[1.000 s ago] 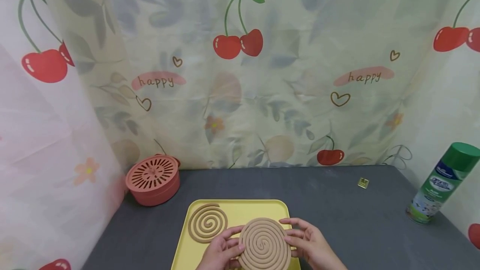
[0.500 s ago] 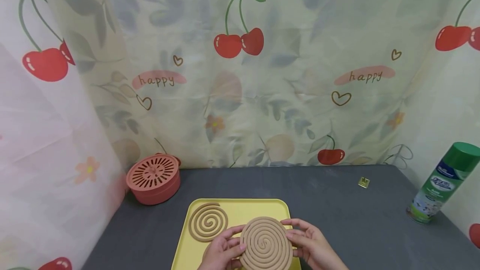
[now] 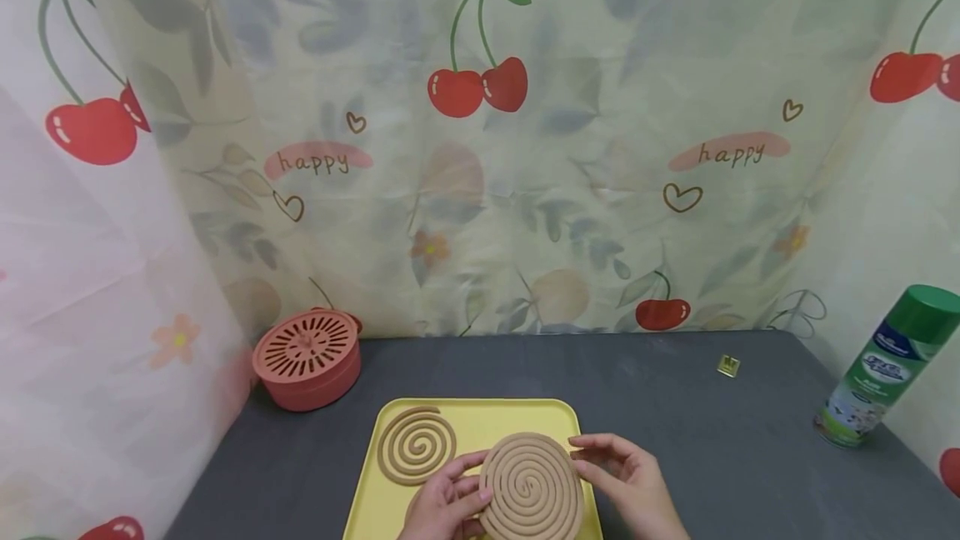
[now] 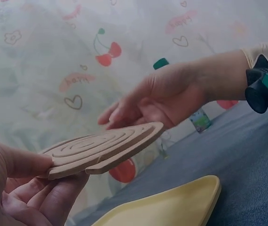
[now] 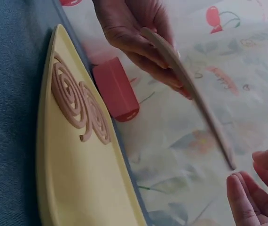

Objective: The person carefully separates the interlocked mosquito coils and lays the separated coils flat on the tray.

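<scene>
My left hand [image 3: 450,498] pinches a tan mosquito coil [image 3: 531,486], thumb on top and fingers underneath, raised over a yellow tray [image 3: 510,415]. The spiral's turns lie tightly packed. At its opposite edge is my right hand [image 3: 626,477], its fingers loosely bent. In the right wrist view a small gap parts the right fingertips [image 5: 236,188] from the rim of the coil [image 5: 197,101]. A looser brown coil [image 3: 416,446] lies at the tray's back left. Another coil [image 5: 96,117] lies beside it, mostly hidden by my left hand in the head view.
A round pink container [image 3: 307,361] with a slotted lid stands at the table's back left. On the right is a green spray can [image 3: 885,369]. A small gold-coloured square piece [image 3: 727,366] lies at the back right. A patterned curtain [image 3: 480,190] surrounds the dark table.
The right fingers have loosened from the coil's edge and shifted slightly to the right. My left hand keeps its grip on the coil, which has hardly moved.
</scene>
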The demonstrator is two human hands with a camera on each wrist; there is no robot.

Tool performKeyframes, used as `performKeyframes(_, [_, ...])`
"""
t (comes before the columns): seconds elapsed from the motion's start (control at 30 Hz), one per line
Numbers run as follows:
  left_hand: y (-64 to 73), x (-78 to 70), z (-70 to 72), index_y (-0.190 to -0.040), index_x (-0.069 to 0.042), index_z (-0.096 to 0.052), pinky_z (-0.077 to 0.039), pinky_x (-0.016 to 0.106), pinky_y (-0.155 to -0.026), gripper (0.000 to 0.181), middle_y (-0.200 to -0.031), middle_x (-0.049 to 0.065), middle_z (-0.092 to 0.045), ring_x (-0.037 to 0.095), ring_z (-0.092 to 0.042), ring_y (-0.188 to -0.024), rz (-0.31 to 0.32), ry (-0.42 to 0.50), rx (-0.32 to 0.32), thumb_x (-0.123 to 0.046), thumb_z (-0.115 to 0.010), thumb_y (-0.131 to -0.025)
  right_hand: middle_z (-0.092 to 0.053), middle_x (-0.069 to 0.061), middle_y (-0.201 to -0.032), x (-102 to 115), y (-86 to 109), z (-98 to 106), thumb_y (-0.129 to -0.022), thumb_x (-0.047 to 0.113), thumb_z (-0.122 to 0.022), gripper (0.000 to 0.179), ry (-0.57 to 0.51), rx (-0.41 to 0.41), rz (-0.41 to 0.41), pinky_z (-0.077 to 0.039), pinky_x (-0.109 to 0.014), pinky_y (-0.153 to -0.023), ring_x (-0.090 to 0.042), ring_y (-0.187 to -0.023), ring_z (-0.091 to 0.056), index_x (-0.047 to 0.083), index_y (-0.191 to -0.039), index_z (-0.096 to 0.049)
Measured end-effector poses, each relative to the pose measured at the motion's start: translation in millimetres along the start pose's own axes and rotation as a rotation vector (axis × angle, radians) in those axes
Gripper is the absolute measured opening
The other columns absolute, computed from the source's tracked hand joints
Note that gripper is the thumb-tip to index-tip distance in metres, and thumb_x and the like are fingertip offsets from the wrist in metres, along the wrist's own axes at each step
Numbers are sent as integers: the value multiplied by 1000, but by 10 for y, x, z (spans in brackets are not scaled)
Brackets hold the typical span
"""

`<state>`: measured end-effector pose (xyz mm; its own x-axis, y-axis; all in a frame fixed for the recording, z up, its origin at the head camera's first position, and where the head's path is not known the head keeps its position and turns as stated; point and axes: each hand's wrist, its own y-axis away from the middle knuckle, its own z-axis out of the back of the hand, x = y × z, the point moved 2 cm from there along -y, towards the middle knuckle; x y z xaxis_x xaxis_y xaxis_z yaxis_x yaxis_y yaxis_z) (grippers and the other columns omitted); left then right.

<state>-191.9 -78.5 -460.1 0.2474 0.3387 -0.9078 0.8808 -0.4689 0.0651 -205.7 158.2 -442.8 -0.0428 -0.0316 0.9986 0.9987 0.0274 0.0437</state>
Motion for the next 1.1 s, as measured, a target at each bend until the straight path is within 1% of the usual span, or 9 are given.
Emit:
performKeyframes(0.1, [-4,3,-4,-138,13,-25,-57,23,-71,65,-104,8,-67,11,-67,-86,2,-5,-11,-8,-61,-88,-69,4,-94,71,53,-2,-79,8,-71,33,51,-34,71,-55,-22,-75,-6,-87,-65,-4,-109,-63])
performKeyframes(0.23, [-3,0,-8,-138,12,-26,-57,23,-71,63,-103,7,-67,11,-67,-85,6,-6,-27,-7,-61,-88,-69,11,-97,109,86,14,-85,7,-65,37,49,148,136,-54,-19,-78,-4,-92,-65,-14,-114,-56])
performKeyframes(0.3, [-2,-2,-8,-138,12,-27,-57,23,-70,63,-103,7,-67,11,-67,-85,7,-5,-29,-7,-60,-88,-68,13,-99,99,82,29,-88,8,-62,41,36,234,131,-54,-18,-79,-2,-94,-64,-18,-118,-51])
performKeyframes(0.37, [-4,-4,-12,-138,12,-26,-56,22,-70,63,-104,6,-67,10,-67,-85,4,-6,-20,-7,-60,-89,-68,12,-101,82,71,42,-88,9,-61,42,31,265,106,-53,-18,-80,-2,-95,-64,-17,-120,-51])
performKeyframes(0.6, [-9,-5,-28,-138,13,-25,-56,23,-70,62,-107,9,-67,10,-67,-85,-13,-27,-8,-7,-58,-90,-64,-17,-115,48,41,47,-88,14,-63,42,102,271,77,-51,-17,-81,0,-96,-61,-12,-120,-55])
performKeyframes(0.67, [-10,-3,-30,-138,13,-25,-56,23,-70,61,-108,10,-67,10,-67,-85,-12,-31,-11,-7,-58,-90,-63,-20,-116,49,39,41,-88,14,-63,40,125,268,88,-50,-16,-81,1,-96,-61,-11,-119,-56])
performKeyframes(0.8, [-10,11,-19,-138,13,-26,-56,23,-71,62,-107,9,-67,11,-67,-86,-14,-27,0,-8,-59,-90,-66,-12,-112,43,34,37,-89,14,-62,40,112,275,72,-50,-16,-82,1,-95,-61,-12,-118,-56])
performKeyframes(1.0, [-13,35,-9,-138,14,-24,-56,24,-73,63,-104,6,-67,10,-67,-88,-32,-26,45,-9,-59,-90,-68,1,-105,-15,-3,59,-90,18,-62,42,-8,288,-59,-53,-22,-82,-3,-92,-64,-11,-120,-55])
performKeyframes(1.1, [-21,50,-8,-138,15,-20,-56,24,-74,65,-105,4,-67,10,-67,-89,-42,-21,64,-8,-58,-91,-69,2,-102,-42,-18,65,-89,19,-62,41,-33,275,-87,-54,-25,-82,-4,-91,-64,-9,-119,-57])
